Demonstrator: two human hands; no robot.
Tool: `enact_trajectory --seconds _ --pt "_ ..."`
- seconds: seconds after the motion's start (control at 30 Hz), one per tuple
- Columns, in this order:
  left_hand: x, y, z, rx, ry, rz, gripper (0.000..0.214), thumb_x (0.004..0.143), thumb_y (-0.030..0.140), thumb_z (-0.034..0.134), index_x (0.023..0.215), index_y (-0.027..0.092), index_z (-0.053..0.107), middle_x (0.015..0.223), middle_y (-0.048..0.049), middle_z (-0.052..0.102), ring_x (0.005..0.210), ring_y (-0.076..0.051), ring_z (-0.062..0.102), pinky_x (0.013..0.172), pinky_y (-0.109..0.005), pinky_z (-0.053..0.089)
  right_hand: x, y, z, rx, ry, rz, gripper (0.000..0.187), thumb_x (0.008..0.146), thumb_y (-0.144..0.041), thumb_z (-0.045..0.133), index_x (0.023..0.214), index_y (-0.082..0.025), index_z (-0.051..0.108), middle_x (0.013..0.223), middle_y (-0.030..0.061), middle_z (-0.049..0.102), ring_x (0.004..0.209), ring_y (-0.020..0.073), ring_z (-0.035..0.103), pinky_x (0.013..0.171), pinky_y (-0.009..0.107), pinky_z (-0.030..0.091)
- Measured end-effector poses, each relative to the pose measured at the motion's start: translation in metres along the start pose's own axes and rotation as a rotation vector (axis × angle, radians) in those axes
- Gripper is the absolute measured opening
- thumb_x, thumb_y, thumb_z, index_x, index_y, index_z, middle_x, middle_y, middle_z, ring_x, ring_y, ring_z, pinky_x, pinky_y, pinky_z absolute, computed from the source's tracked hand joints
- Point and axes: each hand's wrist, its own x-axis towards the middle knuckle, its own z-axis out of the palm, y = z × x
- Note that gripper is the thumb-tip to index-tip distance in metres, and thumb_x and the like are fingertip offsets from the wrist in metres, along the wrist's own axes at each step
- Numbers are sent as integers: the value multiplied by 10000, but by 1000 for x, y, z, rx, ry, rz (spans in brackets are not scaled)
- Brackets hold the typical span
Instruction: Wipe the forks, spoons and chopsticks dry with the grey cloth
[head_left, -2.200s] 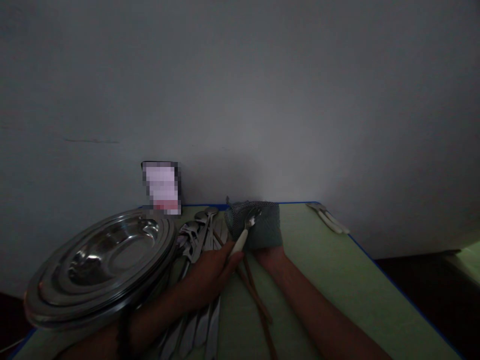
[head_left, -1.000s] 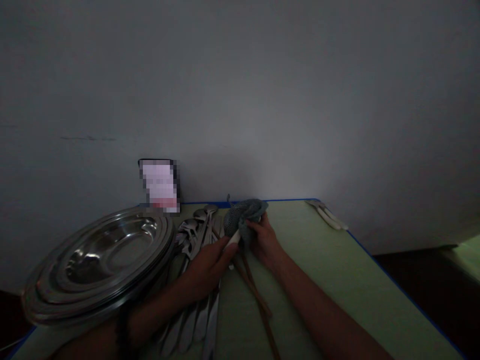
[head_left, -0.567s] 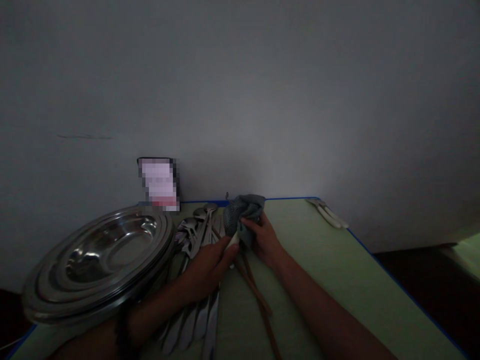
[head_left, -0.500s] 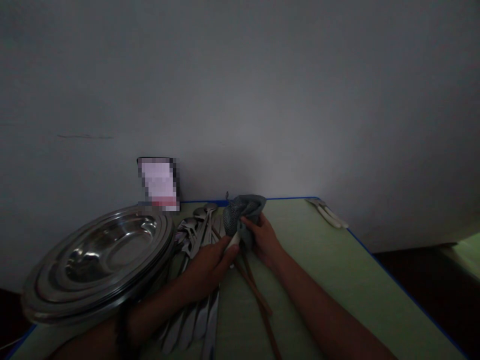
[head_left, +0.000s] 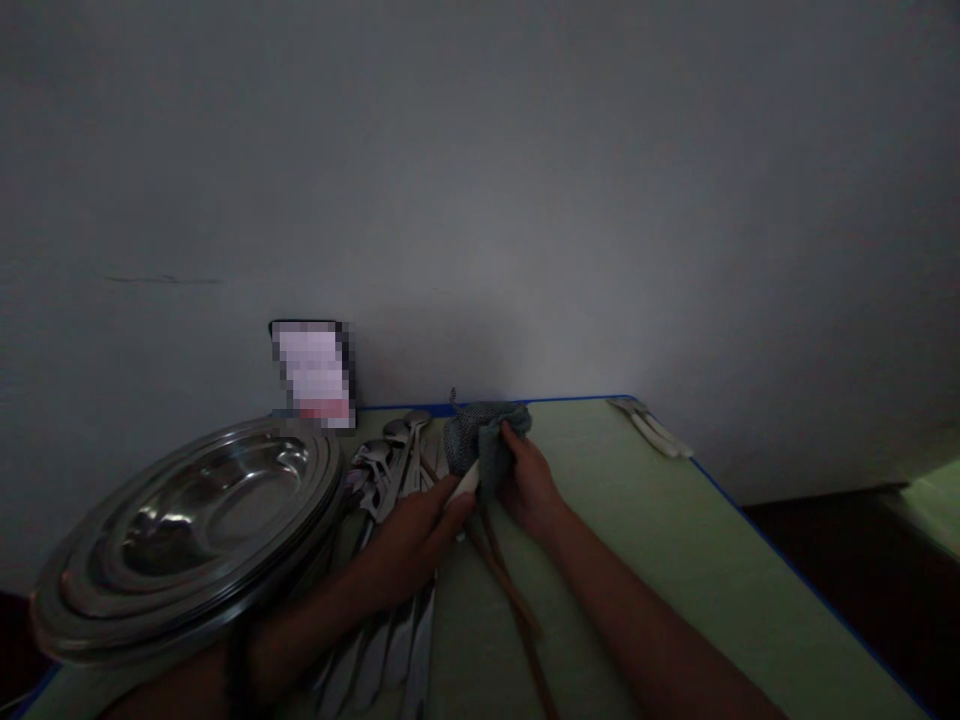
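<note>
Two items in hand nr the far edge of the bench [head_left: 652,520]: a white-handled utensil [head_left: 466,482] & a grey cloth [head_left: 466,435].

L hand [head_left: 416,530]: fingers closed narrow on the handle, thumb along the near side, index finger opp.; other fingers mostly out of sight. Utensil slants up & away, far end hidden in the cloth, so can't tell what type it is.

R hand [head_left: 531,490]: fingers bunched round the R side of the cloth, thumb pressed on the fold facing the camera. Gap btwn thumb & fingers is filled w/ fabric; most fingertips are behind it, can't see exact spread. Cloth is gathered, speckled part to the L, plainer fold to the R.

Brown sticks [head_left: 499,570] lie crossed just below the hands, running twd the near edge. Metal cutlery [head_left: 379,650] in a pile to the L, partly under the L forearm. Stack of steel dishes [head_left: 247,505] further L. Phone [head_left: 311,370], screen pixelated, leans on the wall [head_left: 480,200] behind the dishes. Pale-handled cutlery [head_left: 652,430] sits nr the far R corner, well apart from both hands. Dark bracelet [head_left: 240,660] on L wrist.
</note>
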Motion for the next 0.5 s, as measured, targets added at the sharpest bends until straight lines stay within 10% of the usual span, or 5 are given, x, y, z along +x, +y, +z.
enact_trajectory --seconds 0.23,0.5 --pt "-1 1 -2 -94 26 29 331 920 403 259 846 182 492 722 13 552 668 -146 532 624 -236 416 -2 -12 1 234 -112 -17 256 730 -414 469 787 -238 646 869 1 692 908 188 608 801 348 472" --pt "0 -2 0 -38 36 -1 357 917 430 246 906 181 503 759 -10 594 701 -174 555 651 -267 426 -5 -5 2 -14 -112 83 97 572 -157 564 643 -173 629 571 -23 636 533 124 558 591 250 468"
